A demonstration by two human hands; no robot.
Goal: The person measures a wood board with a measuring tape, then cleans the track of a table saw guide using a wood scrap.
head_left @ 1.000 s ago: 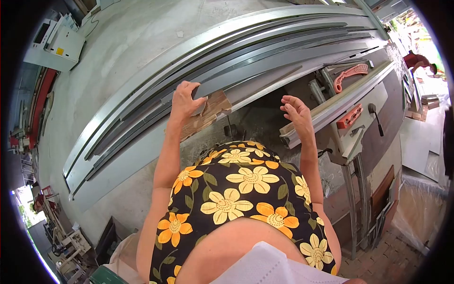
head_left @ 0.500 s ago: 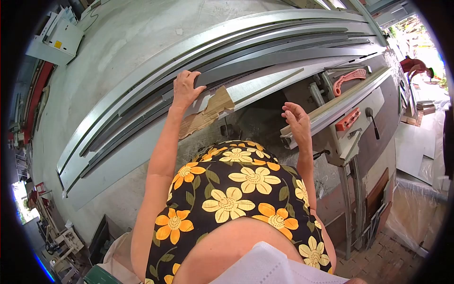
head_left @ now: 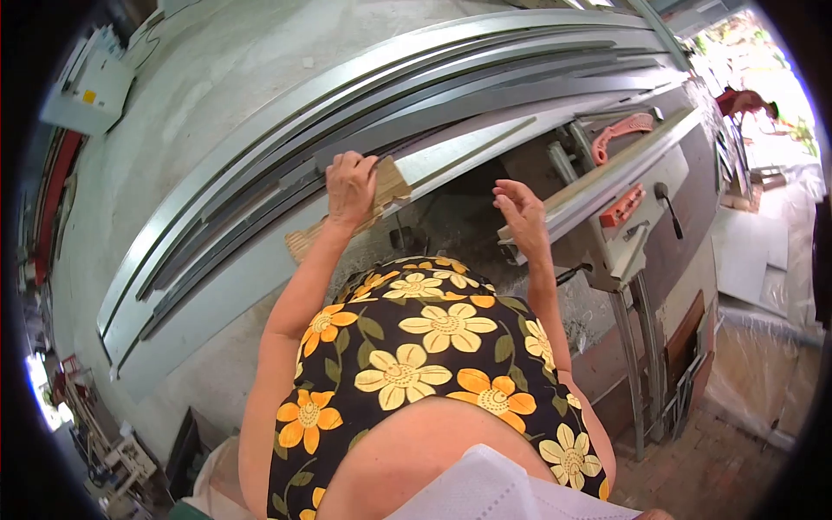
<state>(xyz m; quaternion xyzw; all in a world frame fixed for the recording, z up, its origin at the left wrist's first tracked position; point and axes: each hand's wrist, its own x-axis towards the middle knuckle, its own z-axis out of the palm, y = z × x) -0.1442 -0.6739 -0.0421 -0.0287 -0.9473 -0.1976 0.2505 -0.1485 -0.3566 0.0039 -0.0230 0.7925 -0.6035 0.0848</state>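
Observation:
My left hand (head_left: 351, 189) is over the metal strips on the long bench, its fingers curled down beside the end of a wide grey strip (head_left: 485, 102). Whatever it grips is hidden under the fingers. A torn piece of brown cardboard (head_left: 392, 184) lies under and beside that hand, its ridged end showing left of my wrist. My right hand (head_left: 522, 217) is raised with nothing in it, its fingers loosely bent and apart. It is near the end of a pale rail (head_left: 572, 206) on the machine at right.
On the machine are a pink curved handle (head_left: 620, 134), a red block (head_left: 622, 206) and a black lever (head_left: 668, 211). Long metal profiles (head_left: 260, 165) run along the bench. A white box-shaped unit (head_left: 89, 87) stands at far left. A person in red (head_left: 742, 102) bends over outside.
My left hand has come down and toward me, and its fingers have curled in from a spread thumb. My right hand stays raised near the rail. The view has shifted slightly.

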